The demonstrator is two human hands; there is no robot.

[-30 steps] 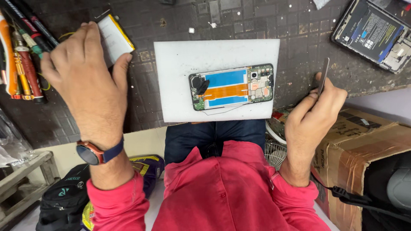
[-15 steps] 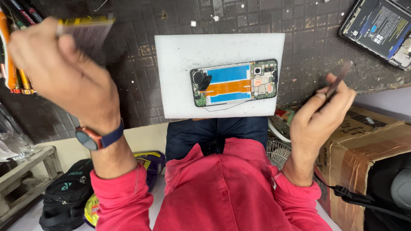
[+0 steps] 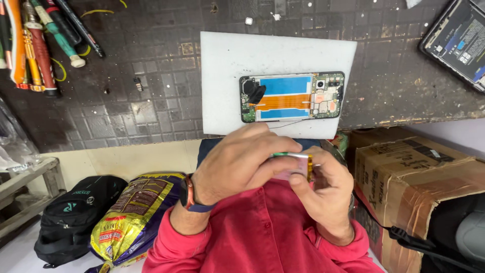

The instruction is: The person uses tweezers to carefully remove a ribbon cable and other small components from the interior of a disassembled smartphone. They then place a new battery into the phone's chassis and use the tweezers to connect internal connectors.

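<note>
Screwdrivers and hand tools [image 3: 45,45] lie in a bundle on the dark tiled tabletop [image 3: 141,101], well up and to the left of the left hand [image 3: 237,164]. Below and to its left, a black backpack [image 3: 70,222] and a yellow printed bag [image 3: 131,212] sit on the floor. The left hand, a band at its wrist, closes over a flat silver battery [image 3: 298,164] from the left, while the right hand [image 3: 323,189] pinches the battery's right edge between thumb and fingers; both hands meet above a red shirt [image 3: 252,237]. Just above the hands, an opened phone [image 3: 293,96] rests on a white mat [image 3: 227,76]. A cardboard box [image 3: 419,172] stands to the right of the right hand.
</note>
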